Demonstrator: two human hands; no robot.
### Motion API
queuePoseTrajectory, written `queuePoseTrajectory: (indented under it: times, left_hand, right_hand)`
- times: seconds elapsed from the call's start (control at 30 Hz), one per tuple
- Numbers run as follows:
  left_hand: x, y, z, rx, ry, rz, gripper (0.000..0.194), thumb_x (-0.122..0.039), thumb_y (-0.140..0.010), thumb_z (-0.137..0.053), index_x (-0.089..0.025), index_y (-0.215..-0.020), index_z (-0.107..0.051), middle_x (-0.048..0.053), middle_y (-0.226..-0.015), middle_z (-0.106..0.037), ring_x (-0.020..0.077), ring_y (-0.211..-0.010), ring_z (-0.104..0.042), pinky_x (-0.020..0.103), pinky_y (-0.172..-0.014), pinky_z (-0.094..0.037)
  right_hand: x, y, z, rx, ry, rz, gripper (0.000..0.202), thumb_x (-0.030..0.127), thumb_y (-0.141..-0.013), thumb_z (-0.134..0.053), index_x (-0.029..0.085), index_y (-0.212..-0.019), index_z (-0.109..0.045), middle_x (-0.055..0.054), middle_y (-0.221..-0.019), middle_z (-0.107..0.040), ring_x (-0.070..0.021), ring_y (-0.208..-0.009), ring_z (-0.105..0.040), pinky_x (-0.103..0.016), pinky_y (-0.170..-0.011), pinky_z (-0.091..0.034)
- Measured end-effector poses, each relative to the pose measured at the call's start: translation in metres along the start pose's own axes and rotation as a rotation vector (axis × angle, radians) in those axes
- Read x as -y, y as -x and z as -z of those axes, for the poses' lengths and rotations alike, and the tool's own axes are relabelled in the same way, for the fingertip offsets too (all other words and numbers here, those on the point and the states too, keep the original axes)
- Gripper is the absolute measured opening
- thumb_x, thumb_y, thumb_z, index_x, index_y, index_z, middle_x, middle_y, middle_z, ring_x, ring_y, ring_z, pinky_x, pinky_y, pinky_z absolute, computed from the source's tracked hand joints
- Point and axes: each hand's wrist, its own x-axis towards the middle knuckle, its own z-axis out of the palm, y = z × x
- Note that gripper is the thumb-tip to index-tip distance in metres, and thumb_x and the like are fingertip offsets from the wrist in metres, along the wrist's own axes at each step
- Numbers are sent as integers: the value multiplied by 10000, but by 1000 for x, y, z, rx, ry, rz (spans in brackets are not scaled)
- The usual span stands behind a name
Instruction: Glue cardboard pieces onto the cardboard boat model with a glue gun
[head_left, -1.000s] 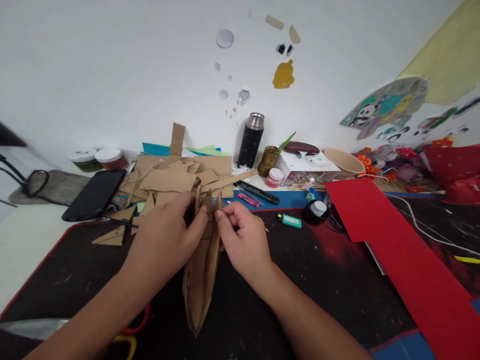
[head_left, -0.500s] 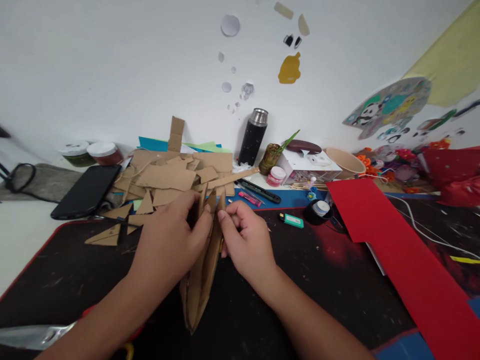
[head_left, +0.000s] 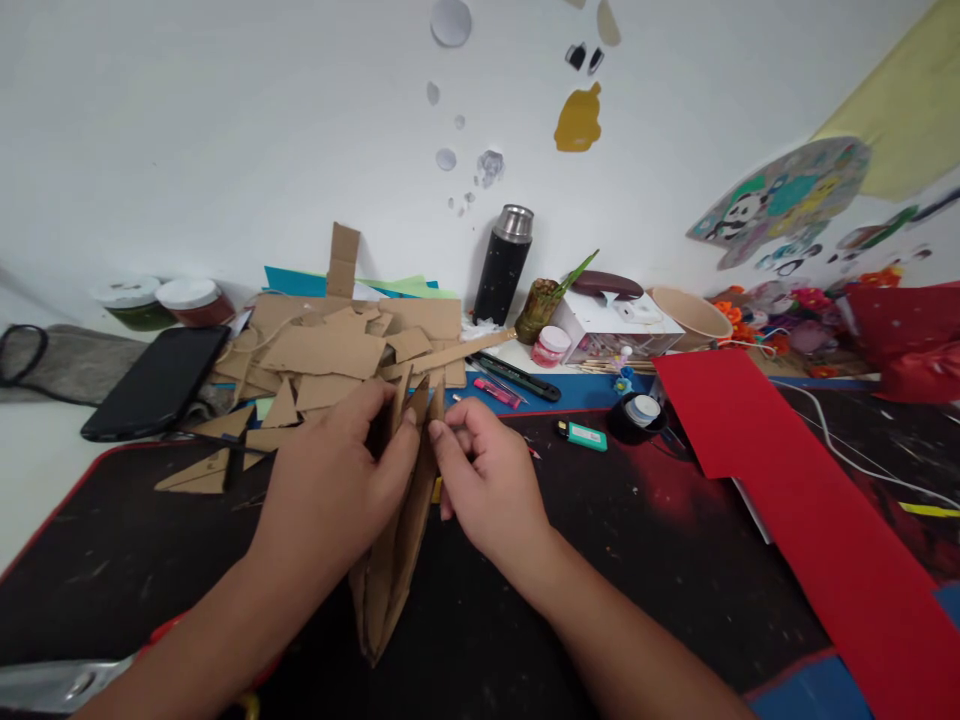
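Note:
Between my hands stands a long, narrow folded cardboard piece [head_left: 397, 570], its layers parted at the top and coming to a point near me. My left hand [head_left: 337, 470] pinches its left layers near the far end, thumb pressed on the inner side. At the right layer, my right hand [head_left: 484, 480] is closed with thumb and fingers on the edge; its curled fingertips are partly hidden. A small yellow thing [head_left: 436, 490] shows behind the cardboard by my right fingers. Just beyond my hands lies a heap of cardboard scraps [head_left: 322, 350].
Scissors [head_left: 67, 685] lie partly under my left forearm. A black phone [head_left: 157, 385] rests at left. Behind are a black flask [head_left: 504, 265], a box cutter [head_left: 517, 377] and a pink pen [head_left: 496, 392]. A green lighter [head_left: 583, 436] and red card [head_left: 795, 520] lie to the right.
The view has shifted slightly, so most things sit a little further left and higher. Both hands keep their hold on the cardboard, with hardly any change in grip.

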Motion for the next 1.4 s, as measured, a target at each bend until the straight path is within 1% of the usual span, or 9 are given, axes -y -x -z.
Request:
queuePoseTrajectory:
  times: [0.2, 0.37, 0.47, 0.53, 0.63, 0.73, 0.9, 1.13, 1.4]
  left_hand:
    - [2, -1, -1, 2, -14, -8, 285, -458, -929, -456, -257, -934, -657, 23, -691, -679, 252, -653, -636, 353, -661, -442]
    - [6, 0, -4, 4, -42, -25, 317, -468, -934, -447, -242, -939, -669, 19, -665, -665, 243, -608, -612, 358, -650, -428]
    - [6, 0, -5, -9, -44, -41, 326, -464, -934, -447, -235, -955, -678, 21, -663, -667, 248, -622, -626, 358, -649, -419]
    - [5, 0, -5, -1, -39, -47, 316, -455, -934, -447, -236, -954, -674, 21, -662, -664, 248, -629, -628, 354, -642, -412]
    - [5, -1, -4, 32, -32, -35, 274, -437, -935, -446, -248, -884, -638, 22, -657, -659, 244, -632, -626, 346, -623, -394]
    - [5, -1, -4, 39, -20, -30, 259, -437, -938, -449, -255, -864, -618, 34, -701, -690, 249, -678, -653, 341, -622, -394]
    - [5, 0, -6, 26, 3, -32, 259, -442, -938, -456, -253, -875, -621, 40, -720, -706, 246, -670, -654, 334, -616, -398]
    - [6, 2, -7, -21, 23, -70, 239, -412, -946, -471, -251, -891, -639, 21, -695, -671, 231, -645, -639, 327, -595, -372]
    - [8, 3, -7, -15, 17, -88, 235, -404, -950, -476, -244, -890, -637, 28, -707, -683, 234, -649, -639, 331, -600, -365]
  right_hand:
    - [0, -1, 0, 16, -17, -8, 190, 335, -1045, -552, 262, -874, -511, 115, -521, -472, -118, -368, -512, -216, -411, -317]
    - [-1, -1, 0, 29, 4, -22, 197, 348, -1054, -536, 263, -879, -505, 117, -514, -474, -114, -370, -513, -213, -417, -314]
    - [-1, -1, 0, 41, -14, -22, 192, 339, -1053, -535, 263, -880, -503, 122, -509, -470, -110, -362, -504, -203, -413, -327]
    - [-1, -1, 0, 43, -30, -17, 189, 334, -1050, -542, 263, -879, -503, 124, -512, -462, -109, -359, -502, -198, -406, -331]
    - [-2, -1, 0, 48, -47, -21, 187, 336, -1044, -555, 265, -879, -504, 127, -514, -452, -110, -356, -500, -193, -391, -327]
    - [-4, -1, 0, 50, -77, -38, 191, 354, -1042, -572, 267, -887, -502, 133, -504, -453, -110, -347, -492, -189, -384, -331]
    - [-6, -1, -2, 41, -114, -49, 215, 388, -1037, -590, 269, -886, -494, 141, -492, -440, -109, -336, -488, -185, -377, -340]
    - [-2, -1, -2, 64, -223, -89, 252, 447, -1029, -597, 275, -884, -484, 146, -467, -448, -107, -316, -448, -182, -344, -321]
    - [-2, -1, -2, 51, -228, -87, 232, 420, -1029, -602, 269, -887, -495, 146, -462, -446, -105, -315, -444, -181, -342, -319]
